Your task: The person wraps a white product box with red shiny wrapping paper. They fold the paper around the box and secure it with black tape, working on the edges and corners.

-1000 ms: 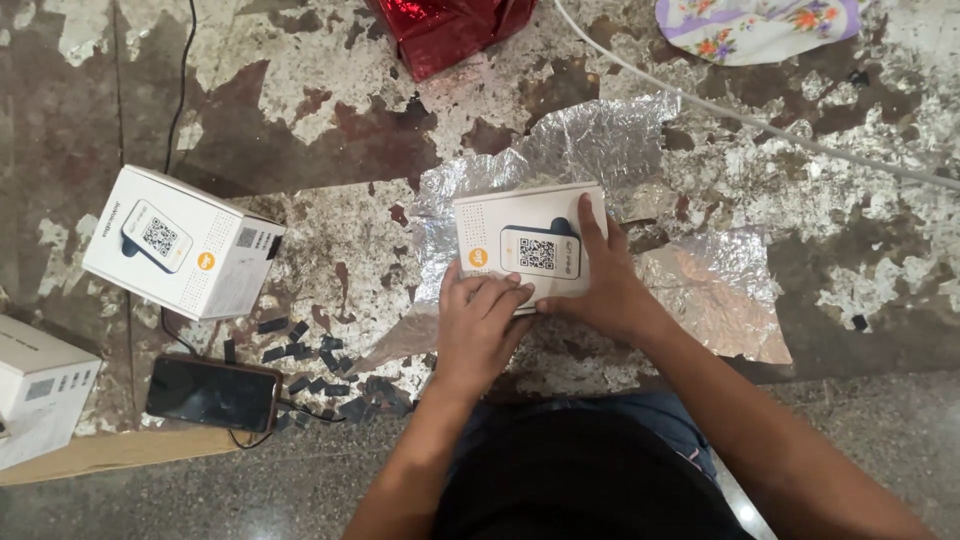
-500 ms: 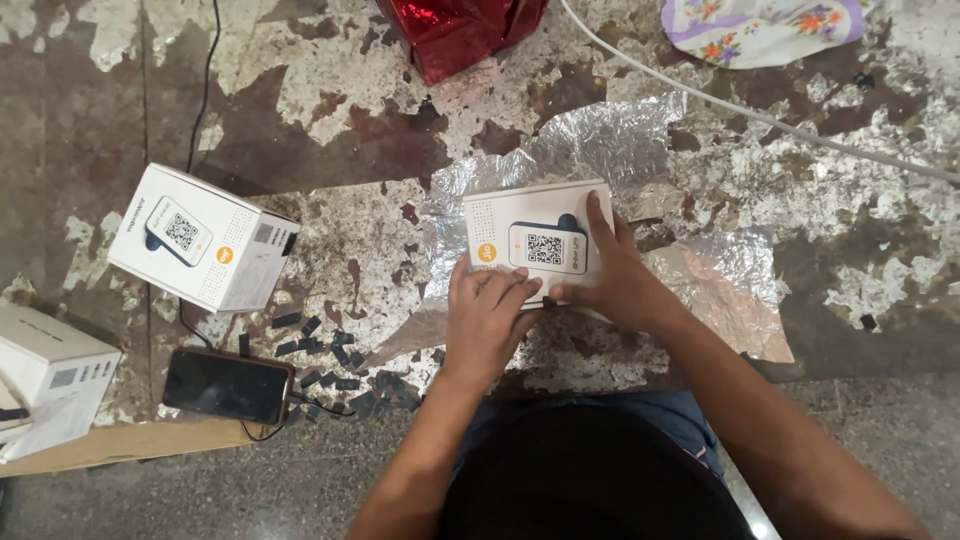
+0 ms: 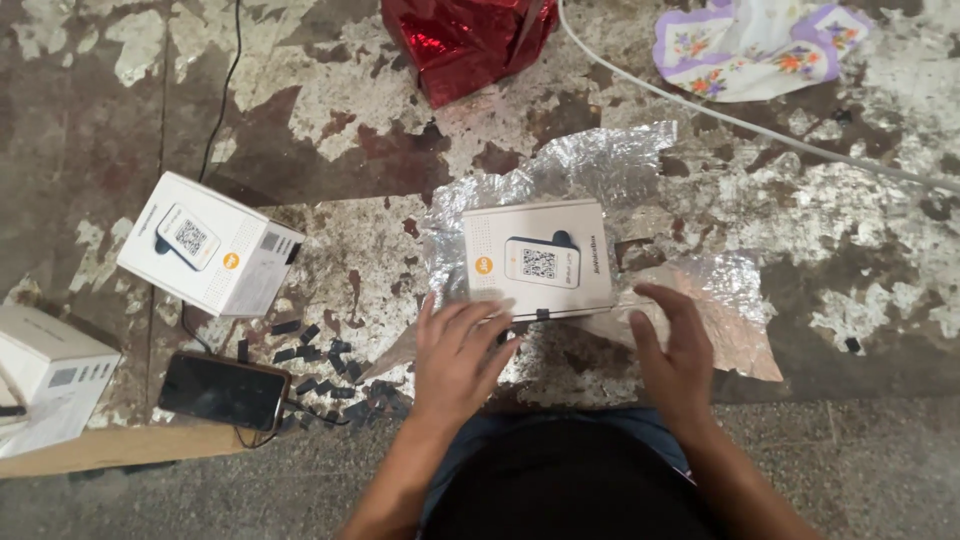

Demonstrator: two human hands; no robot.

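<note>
On the worn, patchy floor, 1 crinkled silver foil sheet (image 3: 700, 300) carries 1 white rectangular cardboard box (image 3: 537, 260), long axis running 9 to 3 o'clock. Left hand (image 3: 455, 350), fingers spread, touches its near edge; right hand (image 3: 680, 350), open, hovers at 4 o'clock, farther.

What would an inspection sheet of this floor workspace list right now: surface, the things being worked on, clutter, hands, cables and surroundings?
Surface: worn, patchy brown and pale floor.
Job's things: white cardboard box with a printed device picture lying on a crinkled silver foil sheet.
Clutter: small dark tape pieces; dark phone; second white box; third white box at the left edge.
Hands: left hand fingers at the box's near edge; right hand open over the foil, off the box.
Cables: white cable; thin black cable.
Surroundings: shiny red wrapped bundle; floral cloth.
</note>
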